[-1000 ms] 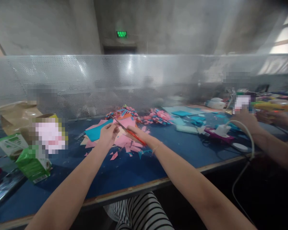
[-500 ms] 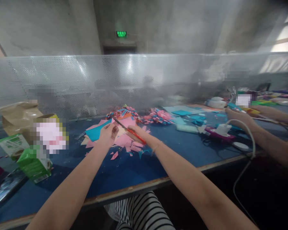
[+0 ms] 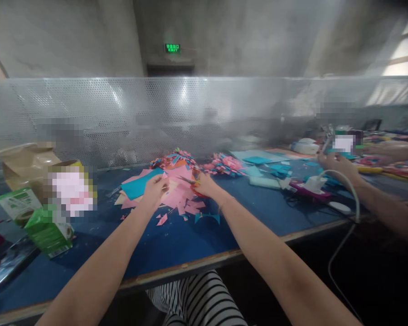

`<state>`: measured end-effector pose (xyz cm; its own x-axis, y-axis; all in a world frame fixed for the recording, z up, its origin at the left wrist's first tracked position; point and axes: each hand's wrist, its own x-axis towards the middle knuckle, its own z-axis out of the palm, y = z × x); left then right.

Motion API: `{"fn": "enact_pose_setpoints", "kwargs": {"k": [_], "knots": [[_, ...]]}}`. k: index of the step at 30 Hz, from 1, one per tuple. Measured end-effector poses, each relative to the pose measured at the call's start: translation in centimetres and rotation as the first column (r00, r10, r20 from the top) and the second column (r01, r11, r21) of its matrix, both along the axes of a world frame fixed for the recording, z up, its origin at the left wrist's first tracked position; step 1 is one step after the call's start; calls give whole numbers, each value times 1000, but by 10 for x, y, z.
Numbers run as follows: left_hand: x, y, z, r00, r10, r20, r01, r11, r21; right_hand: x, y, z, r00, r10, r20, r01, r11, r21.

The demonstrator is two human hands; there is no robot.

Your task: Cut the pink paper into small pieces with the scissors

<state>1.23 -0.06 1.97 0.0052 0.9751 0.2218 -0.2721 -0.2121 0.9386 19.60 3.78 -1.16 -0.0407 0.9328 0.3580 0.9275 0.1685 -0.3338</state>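
My left hand [image 3: 156, 189] has its thumb and fingers pinched on a small piece of pink paper [image 3: 165, 175], mostly covered by the fingertips. In my right hand [image 3: 206, 185] are scissors [image 3: 185, 179] with red handles, the fingers wrapped round them. Their blades point left, toward my left hand, with a small gap between. Under both hands lies a spread of pink paper [image 3: 177, 199] with loose cut bits around it. A blue sheet [image 3: 139, 184] rests on the pile beside my left hand.
Heaps of pink and blue paper pieces [image 3: 226, 164] lie behind my hands. Green boxes [image 3: 49, 233] and a paper bag [image 3: 27, 165] stand at left. To the right are a purple power strip [image 3: 309, 190] with a white cable and another person's hand [image 3: 340, 167].
My right hand has drawn the scissors slightly right, away from my left fingers, and their angle has changed. The blue scrap below my right wrist shows more. The other person's hands have moved.
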Motion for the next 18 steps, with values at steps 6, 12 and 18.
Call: {"fn": "enact_pose_setpoints", "kwargs": {"k": [6,12,18], "knots": [[2,3,-7,959,74,-275,-35,989,141,-14,-10,14,888,325,-326,-275,942,191],[6,6,-14,907,64,-416,34,974,224,-34,-25,21,562,498,-661,-533,829,172],[7,7,-17,904,78,-420,33,967,252,-35,-31,24,565,463,-682,-518,843,144]]}}
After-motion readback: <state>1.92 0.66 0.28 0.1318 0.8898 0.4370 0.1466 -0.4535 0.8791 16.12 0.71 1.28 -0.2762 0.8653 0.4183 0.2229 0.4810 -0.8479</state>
